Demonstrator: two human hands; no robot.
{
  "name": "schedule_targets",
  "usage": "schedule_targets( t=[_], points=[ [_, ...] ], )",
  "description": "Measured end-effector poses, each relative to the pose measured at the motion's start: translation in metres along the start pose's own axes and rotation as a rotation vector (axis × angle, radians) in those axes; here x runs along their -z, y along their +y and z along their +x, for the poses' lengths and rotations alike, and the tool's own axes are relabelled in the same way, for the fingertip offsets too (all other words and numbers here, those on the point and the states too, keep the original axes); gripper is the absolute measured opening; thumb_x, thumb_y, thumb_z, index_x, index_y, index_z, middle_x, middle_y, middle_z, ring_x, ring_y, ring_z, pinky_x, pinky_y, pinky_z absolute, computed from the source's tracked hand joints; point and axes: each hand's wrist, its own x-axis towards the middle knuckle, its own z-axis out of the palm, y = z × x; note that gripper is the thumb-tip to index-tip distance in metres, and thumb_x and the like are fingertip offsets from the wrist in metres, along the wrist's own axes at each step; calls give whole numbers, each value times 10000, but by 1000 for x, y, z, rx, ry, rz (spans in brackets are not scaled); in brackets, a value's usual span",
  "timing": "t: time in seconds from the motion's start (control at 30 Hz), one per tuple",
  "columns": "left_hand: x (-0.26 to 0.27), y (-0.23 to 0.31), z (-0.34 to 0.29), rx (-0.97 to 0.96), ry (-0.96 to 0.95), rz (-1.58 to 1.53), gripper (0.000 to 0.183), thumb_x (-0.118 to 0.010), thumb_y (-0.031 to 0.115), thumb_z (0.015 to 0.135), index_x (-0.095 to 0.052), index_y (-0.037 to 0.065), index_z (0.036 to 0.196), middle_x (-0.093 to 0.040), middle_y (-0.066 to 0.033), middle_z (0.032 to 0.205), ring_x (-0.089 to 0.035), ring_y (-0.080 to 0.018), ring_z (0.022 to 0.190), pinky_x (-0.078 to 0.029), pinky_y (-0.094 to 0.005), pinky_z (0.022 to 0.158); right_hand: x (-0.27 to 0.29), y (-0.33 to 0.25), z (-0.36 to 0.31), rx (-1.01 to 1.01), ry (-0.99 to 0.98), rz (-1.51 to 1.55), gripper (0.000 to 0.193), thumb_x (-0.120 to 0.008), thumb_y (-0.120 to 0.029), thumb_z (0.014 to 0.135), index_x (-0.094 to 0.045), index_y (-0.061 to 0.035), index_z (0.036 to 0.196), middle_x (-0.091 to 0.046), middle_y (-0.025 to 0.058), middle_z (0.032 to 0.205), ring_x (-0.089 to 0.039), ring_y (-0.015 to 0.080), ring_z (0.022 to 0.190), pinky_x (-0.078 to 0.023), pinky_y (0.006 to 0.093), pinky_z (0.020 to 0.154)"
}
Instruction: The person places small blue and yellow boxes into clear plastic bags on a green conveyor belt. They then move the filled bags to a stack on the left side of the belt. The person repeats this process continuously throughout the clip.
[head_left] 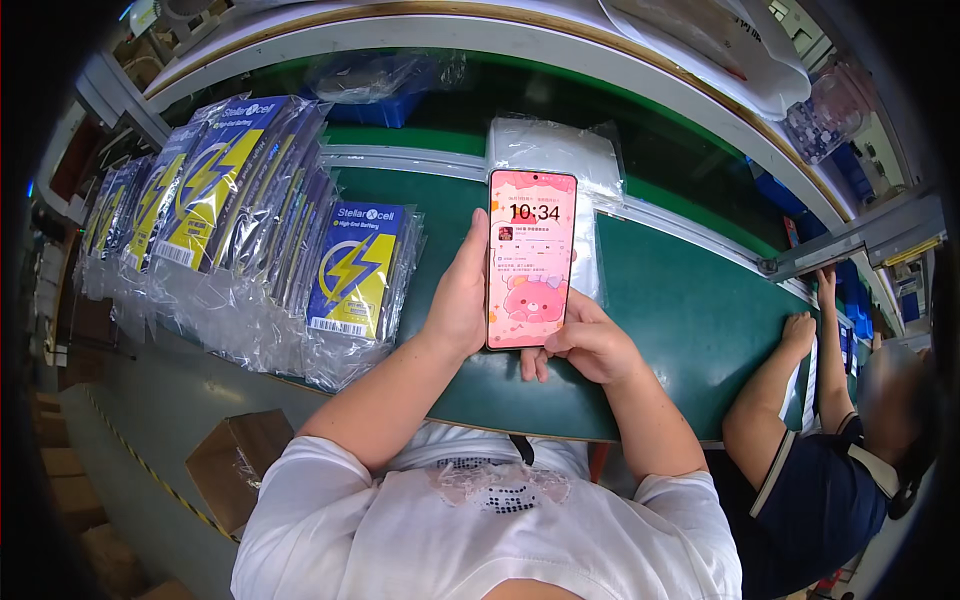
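A smartphone (pixel 528 262) with a lit pink lock screen showing a cartoon bear is held upright over the green table, its screen facing me. My left hand (pixel 462 295) grips its left edge, with most of the fingers hidden behind it. At the lower right corner, my right hand (pixel 592 345) has its thumb against the phone and its other fingers curled below and behind. Beyond the phone lies a stack of clear plastic bags (pixel 555 155), partly covered by it. Left of my left hand is a blue and yellow battery package (pixel 352 270) in clear plastic.
More bagged battery packages (pixel 215 185) stand in rows at the left. A blue bin (pixel 370 105) sits under the shelf (pixel 440 22) at the back. An open cardboard box (pixel 240 460) is on the floor. To my right, a co-worker (pixel 815 480) reaches over the table (pixel 680 340).
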Motion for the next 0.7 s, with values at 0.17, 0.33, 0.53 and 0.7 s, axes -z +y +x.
schedule_targets(
  t=[0.17, 0.33, 0.53, 0.7],
  points=[
    [6, 2, 0, -58, -1, -72, 654, -218, 524, 964, -359, 9, 1342, -542, -220, 1201, -571, -292, 1084, -471, -405, 918, -14, -8, 1, 92, -15, 141, 606, -506, -158, 836, -259, 29, 1356, -568, 219, 1078, -653, 329, 775, -542, 347, 576],
    [10, 9, 4, -109, 11, -292, 637, -291, 497, 958, -318, 16, 1374, -439, -258, 1315, -464, -381, 1199, -399, -468, 996, -11, -9, 3, 198, -28, 196, 553, -371, -284, 965, -219, 36, 1389, -551, 252, 1131, -643, 368, 872, -562, 371, 633],
    [13, 12, 4, -36, -62, -480, 651, -333, 513, 943, -340, 18, 1366, -447, -238, 1313, -461, -378, 1197, -397, -504, 982, -4, -7, 3, 205, -39, 189, 528, -373, -240, 974, -228, 67, 1378, -535, 272, 1164, -629, 397, 931, -575, 389, 683],
    [12, 13, 5, 17, -109, -606, 653, -365, 546, 920, -394, 48, 1340, -482, -220, 1280, -501, -356, 1151, -418, -487, 959, -3, -4, 3, 212, -38, 202, 509, -387, -207, 969, -249, 83, 1364, -536, 277, 1163, -626, 397, 944, -577, 391, 687]
  ],
)
